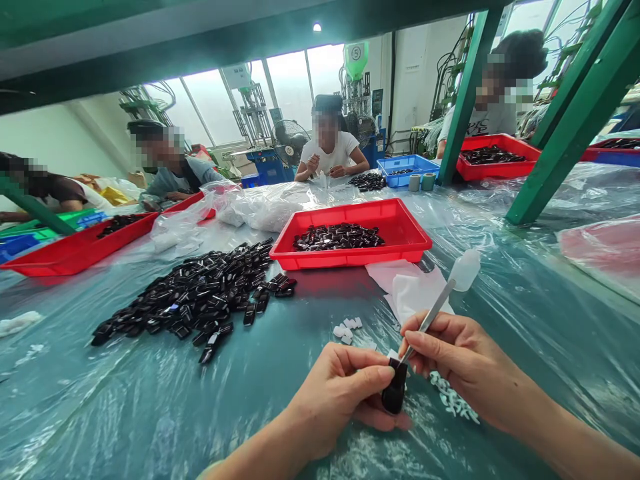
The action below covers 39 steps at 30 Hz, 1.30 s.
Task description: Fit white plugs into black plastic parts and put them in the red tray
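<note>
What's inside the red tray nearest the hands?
The red plastic tray holds a loose heap of glossy black moulded parts in its middle, with bare red floor around them. The tray floor beneath the heap is covered, so nothing there can be seen.

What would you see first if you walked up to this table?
A big heap of shiny black plastic parts sits on the plastic-covered table, left of centre, below a bright red tray holding more. At the front, the left hand pinches one black part while the right hand holds a squeeze bottle's metal nozzle to it.
</note>
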Available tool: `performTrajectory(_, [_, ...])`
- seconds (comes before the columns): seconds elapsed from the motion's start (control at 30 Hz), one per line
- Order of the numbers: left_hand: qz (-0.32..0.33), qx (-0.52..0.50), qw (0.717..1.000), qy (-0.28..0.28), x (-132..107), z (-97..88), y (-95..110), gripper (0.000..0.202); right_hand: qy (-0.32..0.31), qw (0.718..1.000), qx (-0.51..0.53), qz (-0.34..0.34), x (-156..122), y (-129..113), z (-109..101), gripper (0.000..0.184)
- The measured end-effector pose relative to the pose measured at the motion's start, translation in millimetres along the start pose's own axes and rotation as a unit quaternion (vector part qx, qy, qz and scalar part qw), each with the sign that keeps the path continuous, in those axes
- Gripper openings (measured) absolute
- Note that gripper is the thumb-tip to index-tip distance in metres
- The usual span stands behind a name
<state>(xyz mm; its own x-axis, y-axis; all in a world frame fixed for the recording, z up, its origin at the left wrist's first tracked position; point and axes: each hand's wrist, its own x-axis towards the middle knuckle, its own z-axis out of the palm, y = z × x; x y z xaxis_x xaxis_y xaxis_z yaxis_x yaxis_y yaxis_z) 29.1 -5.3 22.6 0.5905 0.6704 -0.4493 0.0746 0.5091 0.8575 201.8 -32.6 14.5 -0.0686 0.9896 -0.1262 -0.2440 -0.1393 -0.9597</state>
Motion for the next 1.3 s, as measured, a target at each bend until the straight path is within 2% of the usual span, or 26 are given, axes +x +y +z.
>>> performTrajectory(0.83, [0.005,0.007,1.000,-0.004,1.0,-0.9,-1.3,0.028,-0.005,0.999,-0.028,-0.017,-0.8,2.3,-1.5,0.022])
performTrajectory(0.93, [0.006,0.007,1.000,0.001,0.2,-0.5,0.0,0.032,0.020,0.998,-0.039,-0.044,-1.0,-1.4,-3.2,0.021])
performTrajectory(1.03, [0.012,0.007,1.000,0.009,-0.6,-1.0,0.8,0.035,0.078,0.989,-0.086,-0.092,-3.1,-10.5,-9.9,0.024])
performTrajectory(1.1, [0.020,0.009,1.000,0.014,-0.8,-1.9,1.0,0.036,0.143,0.968,-0.163,-0.128,-4.7,-18.2,-18.7,0.025])
performTrajectory(1.13, [0.025,0.009,1.000,0.015,-0.8,-2.4,1.0,0.036,0.181,0.948,-0.223,-0.139,-5.1,-21.9,-24.3,0.024])
performTrajectory(1.17, [0.032,0.009,0.999,0.015,-0.8,-3.0,1.0,0.036,0.217,0.919,-0.297,-0.144,-5.1,-25.2,-30.5,0.022])
performTrajectory(1.23, [0.049,0.008,0.999,0.012,-0.4,-4.1,0.8,0.035,0.253,0.840,-0.465,-0.116,-3.5,-29.9,-43.2,0.020])
performTrajectory(1.3, [0.067,0.010,0.998,0.007,-0.1,-5.4,-0.1,0.034,0.223,0.760,-0.609,-0.042,-0.4,-31.8,-53.8,0.022])
